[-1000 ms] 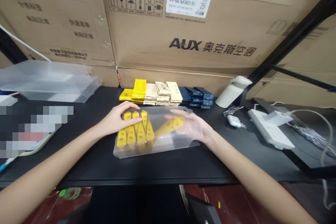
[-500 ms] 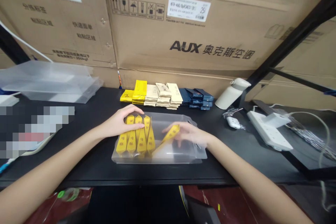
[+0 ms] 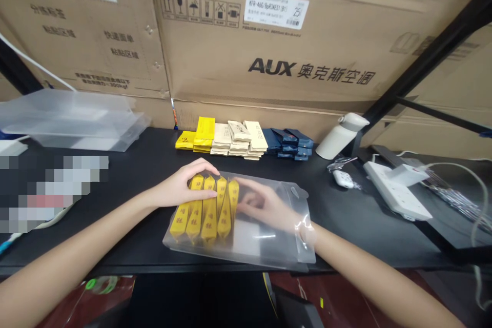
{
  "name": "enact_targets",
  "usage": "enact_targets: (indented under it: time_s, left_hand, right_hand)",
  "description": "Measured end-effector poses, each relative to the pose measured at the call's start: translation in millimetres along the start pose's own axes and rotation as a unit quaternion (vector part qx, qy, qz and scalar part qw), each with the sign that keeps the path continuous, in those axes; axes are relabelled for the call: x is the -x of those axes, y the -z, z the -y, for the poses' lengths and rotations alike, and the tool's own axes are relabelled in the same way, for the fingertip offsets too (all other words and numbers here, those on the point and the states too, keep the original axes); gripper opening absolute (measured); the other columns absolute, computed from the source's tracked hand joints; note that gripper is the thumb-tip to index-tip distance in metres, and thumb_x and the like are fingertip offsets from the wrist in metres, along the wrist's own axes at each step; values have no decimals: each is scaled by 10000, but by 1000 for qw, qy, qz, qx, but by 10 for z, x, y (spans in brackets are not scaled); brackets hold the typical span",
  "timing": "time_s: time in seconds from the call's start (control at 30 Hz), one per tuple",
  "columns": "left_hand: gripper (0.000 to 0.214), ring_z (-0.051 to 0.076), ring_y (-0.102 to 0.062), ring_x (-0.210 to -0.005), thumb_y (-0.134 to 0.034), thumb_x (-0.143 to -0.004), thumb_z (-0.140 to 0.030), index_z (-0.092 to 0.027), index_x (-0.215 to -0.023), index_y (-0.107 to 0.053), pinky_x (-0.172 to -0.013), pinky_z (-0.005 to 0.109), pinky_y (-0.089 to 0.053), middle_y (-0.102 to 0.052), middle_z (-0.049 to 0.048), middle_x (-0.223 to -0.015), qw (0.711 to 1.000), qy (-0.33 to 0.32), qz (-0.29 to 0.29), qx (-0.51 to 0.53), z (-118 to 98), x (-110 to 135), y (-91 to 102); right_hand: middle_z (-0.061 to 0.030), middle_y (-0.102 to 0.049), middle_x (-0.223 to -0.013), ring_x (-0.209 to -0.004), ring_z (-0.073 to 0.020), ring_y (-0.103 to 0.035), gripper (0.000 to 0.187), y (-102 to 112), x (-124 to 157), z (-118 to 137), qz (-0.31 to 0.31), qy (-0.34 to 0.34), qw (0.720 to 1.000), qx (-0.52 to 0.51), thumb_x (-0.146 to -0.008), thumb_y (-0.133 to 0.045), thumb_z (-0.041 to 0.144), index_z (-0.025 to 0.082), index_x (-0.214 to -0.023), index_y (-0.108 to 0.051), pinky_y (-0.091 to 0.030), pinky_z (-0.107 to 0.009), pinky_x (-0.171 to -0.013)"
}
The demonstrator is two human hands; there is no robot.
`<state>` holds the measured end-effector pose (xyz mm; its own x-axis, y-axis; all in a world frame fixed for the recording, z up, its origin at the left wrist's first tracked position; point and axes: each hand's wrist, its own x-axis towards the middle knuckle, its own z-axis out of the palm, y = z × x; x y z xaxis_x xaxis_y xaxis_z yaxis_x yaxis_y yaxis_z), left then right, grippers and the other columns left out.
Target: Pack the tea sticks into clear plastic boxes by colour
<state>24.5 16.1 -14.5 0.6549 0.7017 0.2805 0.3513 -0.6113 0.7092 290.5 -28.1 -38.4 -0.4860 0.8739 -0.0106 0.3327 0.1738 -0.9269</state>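
A clear plastic box (image 3: 269,246) lies flat on the black table (image 3: 126,205) in front of me. Several yellow packets (image 3: 205,210) stand side by side in its left half. My left hand (image 3: 180,187) rests on top of the box over the packets' upper ends, fingers curved and pressing down. My right hand (image 3: 265,207) is inside the box through its right opening, seen through the plastic. Its fingertips touch the rightmost yellow packet (image 3: 232,200), which stands in line with the others.
Stacks of yellow (image 3: 198,136), cream (image 3: 240,138) and dark blue packets (image 3: 288,142) sit at the back against cardboard cartons (image 3: 269,51). Empty clear boxes (image 3: 73,118) lie back left. A white bottle (image 3: 340,136), a power strip (image 3: 395,189) and cables are on the right.
My right hand carried a slanted yellow packet leftwards inside the box and stood it up beside the row. The box shifted a little toward me.
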Motion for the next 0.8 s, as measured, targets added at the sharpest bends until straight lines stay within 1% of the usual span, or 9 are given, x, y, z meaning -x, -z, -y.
enact_targets:
  time_s: [0.13, 0.27, 0.3, 0.37, 0.43, 0.47, 0.53, 0.67, 0.8]
  left_hand:
    - [413, 247, -576, -1133, -689, -817, -429, -234, -1160, -567, -1005, 403, -464, -595, 71, -1173, 1000, 24, -8, 4, -24, 1, -37]
    - [464, 255, -583, -1150, -718, -784, -445, -234, -1167, -563, -1010, 403, -470, -615, 73, -1195, 998, 44, -33, 20, -21, 6, -73]
    - [462, 254, -590, -1139, -724, -778, -450, -231, -1154, -570, -1005, 402, -473, -624, 72, -1184, 998, 49, -44, 22, -16, 7, -81]
    - [447, 248, -602, -1107, -729, -771, -456, -222, -1123, -582, -995, 403, -476, -643, 71, -1152, 996, 55, -68, 15, 0, 4, -87]
    - [434, 243, -615, -1063, -730, -766, -462, -215, -1096, -592, -977, 408, -483, -662, 71, -1115, 994, 61, -89, 4, 25, -6, -76]
    - [430, 242, -621, -1038, -729, -763, -467, -212, -1083, -598, -961, 411, -489, -670, 71, -1094, 993, 64, -98, -2, 42, -13, -64]
    - [427, 240, -632, -988, -724, -757, -483, -204, -1059, -611, -928, 412, -503, -684, 70, -1048, 991, 71, -116, -14, 86, -24, -28]
    - [454, 243, -645, -955, -728, -734, -527, -194, -1027, -630, -913, 412, -515, -697, 67, -985, 985, 84, -150, -35, 202, -18, 60]
    - [442, 232, -648, -916, -725, -737, -534, -184, -989, -626, -911, 414, -518, -688, 74, -969, 976, 80, -192, -59, 351, 14, 179]
  right_hand:
    - [24, -658, -723, -543, -109, -580, 530, -44, -37, -44, 2, -16, 999, -45, -807, -716, 428, 236, -1271, -546, -480, -242, -502]
    - [31, -660, -705, -547, -110, -605, 464, -42, -52, -74, -11, -29, 998, -55, -780, -750, 410, 221, -1162, -565, -513, -244, -527]
    - [22, -671, -740, -567, -111, -620, 453, -28, -54, -73, -13, -32, 998, -61, -775, -756, 402, 218, -1142, -565, -525, -245, -541]
    - [-22, -698, -941, -664, -115, -669, 441, 20, -58, -58, -10, -33, 996, -83, -756, -776, 371, 210, -1111, -568, -563, -261, -616]
    - [-62, -656, -1167, -847, -138, -705, 437, 91, -58, -27, 9, -32, 994, -108, -741, -790, 336, 199, -1101, -583, -585, -302, -782]
    - [-71, -633, -1229, -941, -154, -701, 433, 132, -55, -9, 26, -36, 992, -117, -744, -788, 324, 195, -1109, -593, -570, -328, -871]
    - [-72, -643, -1227, -1060, -179, -678, 424, 218, -43, 26, 72, -47, 988, -127, -770, -767, 316, 196, -1145, -607, -526, -368, -976]
    - [-79, -659, -1237, -1065, -172, -677, 443, 433, -5, 55, 167, -48, 974, -145, -789, -755, 276, 204, -1204, -617, -529, -361, -962]
    - [-115, -668, -1255, -1080, -197, -676, 532, 767, 49, 35, 324, -53, 936, -123, -728, -804, 254, 163, -1226, -639, -539, -353, -939]
